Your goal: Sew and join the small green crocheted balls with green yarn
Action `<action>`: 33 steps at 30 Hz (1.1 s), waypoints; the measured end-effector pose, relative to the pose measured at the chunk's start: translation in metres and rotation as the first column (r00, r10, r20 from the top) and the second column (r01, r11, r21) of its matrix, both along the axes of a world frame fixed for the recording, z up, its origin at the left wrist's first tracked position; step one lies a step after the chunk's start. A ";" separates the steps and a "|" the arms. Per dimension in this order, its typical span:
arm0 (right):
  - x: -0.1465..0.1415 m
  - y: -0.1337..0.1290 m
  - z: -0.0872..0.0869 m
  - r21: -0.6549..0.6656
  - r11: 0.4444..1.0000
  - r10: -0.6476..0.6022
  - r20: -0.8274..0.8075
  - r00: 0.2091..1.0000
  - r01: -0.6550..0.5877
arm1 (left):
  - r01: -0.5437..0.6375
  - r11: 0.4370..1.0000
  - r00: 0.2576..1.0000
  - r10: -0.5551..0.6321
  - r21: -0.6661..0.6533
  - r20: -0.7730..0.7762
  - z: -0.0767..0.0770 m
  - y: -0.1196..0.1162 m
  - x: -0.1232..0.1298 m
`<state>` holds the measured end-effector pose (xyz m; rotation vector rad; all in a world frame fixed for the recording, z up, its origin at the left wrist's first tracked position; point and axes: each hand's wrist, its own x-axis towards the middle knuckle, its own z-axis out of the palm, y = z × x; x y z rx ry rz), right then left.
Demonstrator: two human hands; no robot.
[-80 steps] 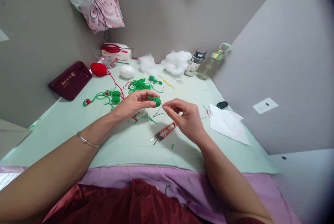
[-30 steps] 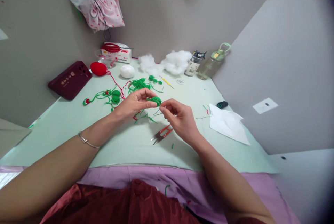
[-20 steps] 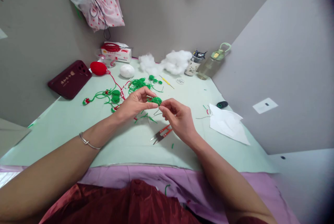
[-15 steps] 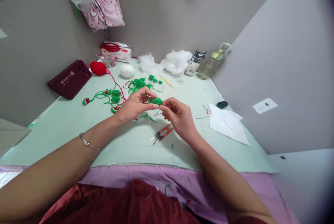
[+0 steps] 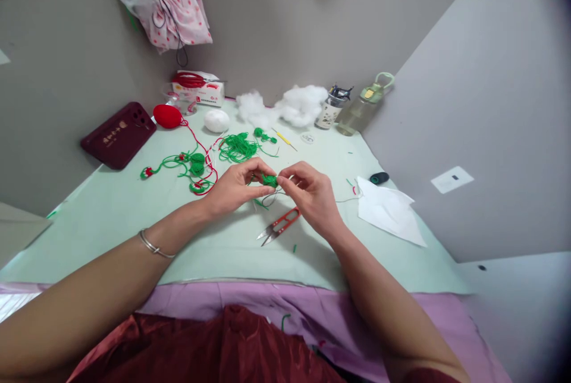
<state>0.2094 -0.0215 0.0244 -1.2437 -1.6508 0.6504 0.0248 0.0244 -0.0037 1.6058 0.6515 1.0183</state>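
A small green crocheted piece (image 5: 269, 181) is held above the table between both hands. My left hand (image 5: 241, 184) is closed on it, thumb below and fingers above. At its right edge my right hand (image 5: 308, 192) pinches with thumb and forefinger; a needle, if there is one, is hidden. A thin dark thread (image 5: 267, 198) loops below the piece. Red-handled thread snips (image 5: 280, 226) lie under my right hand, blades toward the left. Left of my hands are green crocheted pieces (image 5: 197, 164) with red and white yarn, and a heap of green yarn (image 5: 238, 147) lies behind.
A red yarn ball (image 5: 168, 116), a white ball (image 5: 216, 121) and white stuffing (image 5: 301, 104) are at the back. A yellow crochet hook (image 5: 284, 140) lies before the stuffing. A pen cup (image 5: 329, 112) and bottle (image 5: 360, 108) stand back right; white paper (image 5: 390, 213) lies right, a dark phone (image 5: 119, 135) left.
Both hands have come slightly lower and nearer to me with the green crocheted piece, which has turned a little. My right hand has shifted slightly, and more of the snips' handles shows.
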 end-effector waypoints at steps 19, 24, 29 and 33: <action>0.205 0.026 0.038 0.376 0.803 -0.128 -0.650 0.749 0.463 | 0.058 0.987 0.972 -0.090 -0.149 -0.217 0.017 0.003 -0.012; 0.159 0.019 0.048 0.305 0.851 -0.117 -0.684 0.720 0.428 | 0.110 0.970 0.984 -0.137 -0.218 -0.111 0.018 0.006 -0.015; 0.082 0.003 0.048 0.332 0.917 -0.096 -0.356 0.929 0.222 | 0.099 0.979 0.989 -0.116 -0.177 -0.088 0.013 0.008 -0.015; 0.039 -0.010 0.036 0.433 0.899 -0.128 0.133 0.983 0.058 | 0.113 0.979 0.990 -0.125 -0.168 -0.064 0.011 0.008 -0.015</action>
